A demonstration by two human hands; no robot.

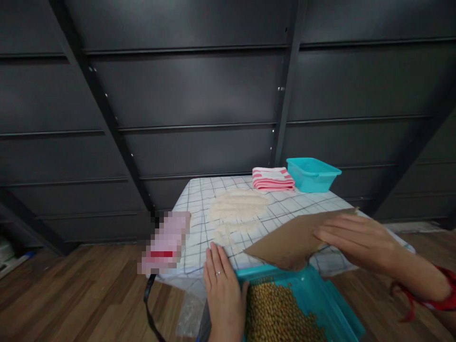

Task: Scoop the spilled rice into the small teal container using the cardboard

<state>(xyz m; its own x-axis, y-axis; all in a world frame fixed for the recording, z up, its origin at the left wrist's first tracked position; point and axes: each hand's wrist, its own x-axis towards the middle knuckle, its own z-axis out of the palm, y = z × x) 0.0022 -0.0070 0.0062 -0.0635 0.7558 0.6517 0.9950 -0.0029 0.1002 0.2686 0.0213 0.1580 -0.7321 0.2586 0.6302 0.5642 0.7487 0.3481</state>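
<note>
My right hand (356,240) grips a flat piece of brown cardboard (288,240), tilted over the near edge of the table. Its low corner hangs above a teal tray (317,297) that holds a heap of yellow-brown beans (281,316). My left hand (223,285) lies with fingers together against the table edge and the tray's left rim, a ring on one finger. A spread of pale rice-like grains (237,206) lies on the checked tablecloth (199,228) beyond the cardboard.
A folded pink-and-white striped cloth (272,179) and a teal tub (312,174) sit at the table's far edge. A blurred pink object (166,244) rests at the near left corner with a black strap (149,308) hanging down. Dark panelled wall behind, wooden floor around.
</note>
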